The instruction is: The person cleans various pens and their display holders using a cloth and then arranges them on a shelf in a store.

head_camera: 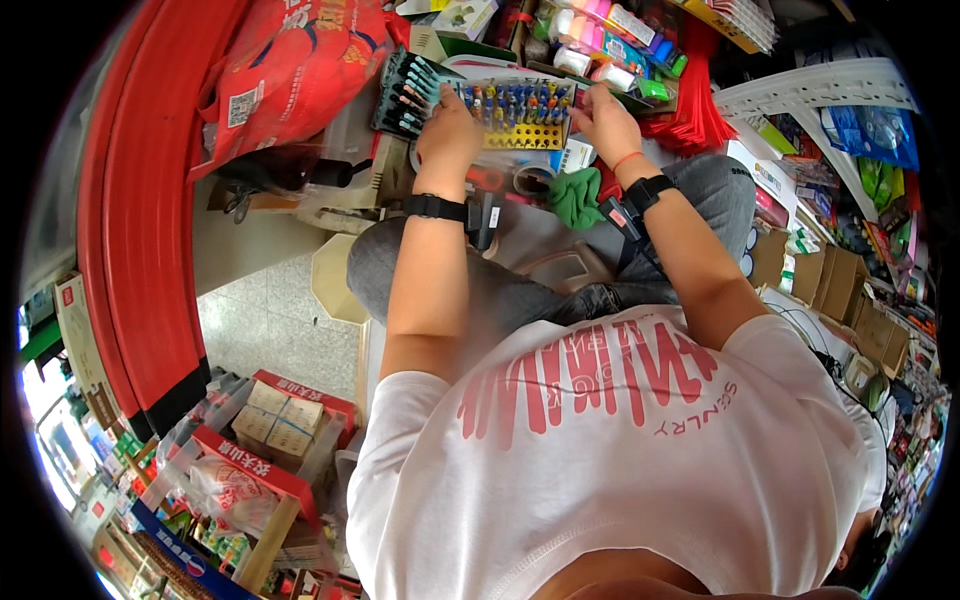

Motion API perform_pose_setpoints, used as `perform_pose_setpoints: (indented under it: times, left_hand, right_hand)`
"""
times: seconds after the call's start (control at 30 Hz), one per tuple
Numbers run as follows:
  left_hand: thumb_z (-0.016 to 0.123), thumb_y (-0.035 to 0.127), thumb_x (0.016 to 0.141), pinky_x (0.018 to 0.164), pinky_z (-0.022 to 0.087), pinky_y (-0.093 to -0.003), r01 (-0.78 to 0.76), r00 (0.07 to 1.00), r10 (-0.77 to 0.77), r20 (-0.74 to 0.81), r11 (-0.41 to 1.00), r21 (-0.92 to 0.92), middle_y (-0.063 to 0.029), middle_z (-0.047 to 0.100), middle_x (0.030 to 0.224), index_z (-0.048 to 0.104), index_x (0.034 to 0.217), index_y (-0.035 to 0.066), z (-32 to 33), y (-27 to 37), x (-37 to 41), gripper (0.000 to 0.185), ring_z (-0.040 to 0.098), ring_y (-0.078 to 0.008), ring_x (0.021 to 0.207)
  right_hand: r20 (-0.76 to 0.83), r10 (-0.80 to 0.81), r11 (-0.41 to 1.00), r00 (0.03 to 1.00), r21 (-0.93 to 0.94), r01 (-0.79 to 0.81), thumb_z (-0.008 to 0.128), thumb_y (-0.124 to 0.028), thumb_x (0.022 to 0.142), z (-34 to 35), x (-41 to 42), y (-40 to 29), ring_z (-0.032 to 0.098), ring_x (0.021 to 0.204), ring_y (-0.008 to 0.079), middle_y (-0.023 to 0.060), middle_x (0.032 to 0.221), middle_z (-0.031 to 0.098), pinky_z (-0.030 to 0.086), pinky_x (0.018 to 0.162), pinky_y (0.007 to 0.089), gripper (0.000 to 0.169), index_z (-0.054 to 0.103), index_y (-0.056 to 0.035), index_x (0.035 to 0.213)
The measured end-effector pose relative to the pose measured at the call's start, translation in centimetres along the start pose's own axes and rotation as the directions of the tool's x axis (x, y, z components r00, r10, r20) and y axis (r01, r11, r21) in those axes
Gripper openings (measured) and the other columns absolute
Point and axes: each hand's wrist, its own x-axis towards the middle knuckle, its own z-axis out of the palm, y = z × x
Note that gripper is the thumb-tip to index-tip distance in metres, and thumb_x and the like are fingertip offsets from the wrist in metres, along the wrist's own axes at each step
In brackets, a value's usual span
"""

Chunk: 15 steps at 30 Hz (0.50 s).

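Before me stands a yellow pen rack [525, 139] with rows of holes. Slim pens or refills with blue, yellow and orange ends fill its far rows, while holes in the near rows show bare. My left hand [450, 135] is at the rack's left side, fingers pointing away from me; what its fingertips grip is hidden. Left of that hand, a dark box of pens [409, 94] with teal and pink parts lies tilted. My right hand [611, 127] is beside the rack's right end, fingers apart and slightly bent, with nothing visible in them.
A green cloth [577, 199], a tape roll [534, 180] and a small white box [576, 156] lie near my knees. Beyond are colourful packed goods [611, 37] and red paper packets [694, 112]. A red bag [300, 75] stands left; a white shelf frame [817, 86] rises right.
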Motion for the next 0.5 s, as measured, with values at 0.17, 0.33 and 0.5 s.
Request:
perform_pose_setpoints:
  times: [0.17, 0.33, 0.5]
  left_hand:
    - [0.052, 0.017, 0.085, 0.086, 0.049, -0.0458, 0.011, 0.998, -0.013, 0.066, 0.999, 0.034, -0.0265, 0.055, 0.12, 0.033, 0.135, -0.004, -1.2, 0.1, -0.6, 0.057, 0.058, -0.0396, 0.105]
    - [0.054, 0.022, 0.084, 0.084, 0.048, -0.0488, 0.015, 0.99, -0.024, 0.135, 0.998, 0.069, -0.0235, 0.06, 0.112, 0.051, 0.117, 0.001, -0.3, -0.8, -0.9, 0.039, 0.059, -0.0392, 0.102]
    - [0.052, 0.024, 0.084, 0.084, 0.048, -0.048, 0.03, 0.964, -0.065, 0.258, 0.99, 0.136, -0.0223, 0.063, 0.106, 0.055, 0.109, 0.002, 0.0, -0.8, -0.7, 0.033, 0.06, -0.0397, 0.1]
  right_hand:
    - [0.343, 0.339, 0.941, 0.876, -0.107, -0.322, 0.067, -0.041, 0.08, 1.8, -4.1, 4.8, 0.061, 0.091, 0.037, 0.0201, 0.096, 0.062, 0.049, 0.074, 0.0439, 0.048, 0.052, -0.0022, 0.103]
    - [0.745, 0.258, 0.964, 0.615, -0.159, -0.212, 0.077, -0.053, 0.06, 4.8, -8.1, 4.5, 0.059, 0.105, 0.0373, 0.0246, 0.11, 0.062, 0.046, 0.091, 0.0435, 0.077, 0.059, 0.0002, 0.113]
    - [0.827, 0.189, 0.981, 0.53, -0.14, -0.131, 0.072, -0.042, 0.065, 7.1, -9.8, 6.3, 0.054, 0.109, 0.0405, 0.0292, 0.118, 0.055, 0.046, 0.09, 0.0444, 0.064, 0.058, -0.0017, 0.112]
